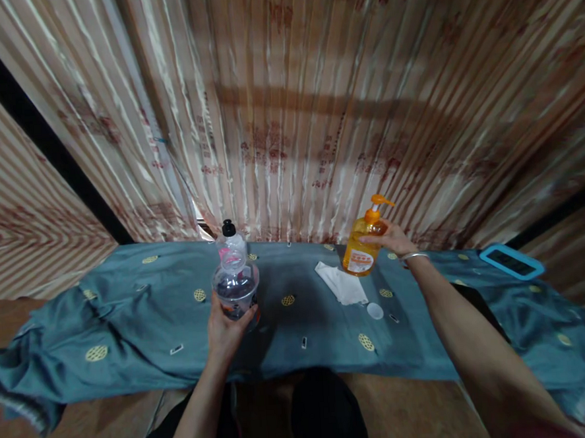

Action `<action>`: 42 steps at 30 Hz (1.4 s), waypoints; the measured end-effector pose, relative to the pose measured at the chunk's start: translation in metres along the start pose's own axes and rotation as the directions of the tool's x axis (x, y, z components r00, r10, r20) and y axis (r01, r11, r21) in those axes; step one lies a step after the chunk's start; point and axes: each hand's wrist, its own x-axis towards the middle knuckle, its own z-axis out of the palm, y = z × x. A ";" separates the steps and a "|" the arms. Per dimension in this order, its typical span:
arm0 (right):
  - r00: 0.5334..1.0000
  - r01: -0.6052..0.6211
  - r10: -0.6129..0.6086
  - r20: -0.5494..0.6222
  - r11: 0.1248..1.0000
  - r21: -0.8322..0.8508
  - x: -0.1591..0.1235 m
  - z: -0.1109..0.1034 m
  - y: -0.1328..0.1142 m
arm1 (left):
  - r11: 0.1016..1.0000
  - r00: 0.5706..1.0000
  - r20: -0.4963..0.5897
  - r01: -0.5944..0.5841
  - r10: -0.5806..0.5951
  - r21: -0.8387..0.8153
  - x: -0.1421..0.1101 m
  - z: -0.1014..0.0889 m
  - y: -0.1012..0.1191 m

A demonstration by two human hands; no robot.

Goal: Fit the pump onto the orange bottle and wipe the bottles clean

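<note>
My left hand (228, 326) is wrapped round the base of a clear plastic bottle (234, 275) with a black cap, which stands on the blue-grey cloth (130, 321). My right hand (391, 241) reaches far forward and is closed on an orange pump bottle (361, 244) with a white label, upright near the curtain. A silver bracelet sits on that wrist. Between the two bottles lie a crumpled white tissue (343, 283) and a small white round lid (375, 310).
A phone in a light blue case (512, 261) lies on the cloth at the far right. A striped, patterned curtain (290, 100) hangs right behind the cloth. My knees in dark trousers (324, 409) show at the bottom, above a brown floor.
</note>
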 end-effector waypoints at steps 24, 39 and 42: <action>0.993 -0.010 -0.026 -0.119 0.954 -0.298 -0.099 0.042 0.078 | 0.997 1.000 -0.001 -0.005 0.005 -0.072 -0.005 0.004 0.004; 0.973 0.222 -0.218 0.072 0.806 -0.548 -0.120 0.177 0.074 | 0.987 0.999 0.030 0.026 -0.021 -0.157 -0.004 0.010 -0.003; 0.966 0.256 -0.234 0.110 0.813 -0.523 -0.128 0.175 0.068 | 0.983 1.000 0.024 0.010 -0.006 -0.183 -0.005 0.012 -0.004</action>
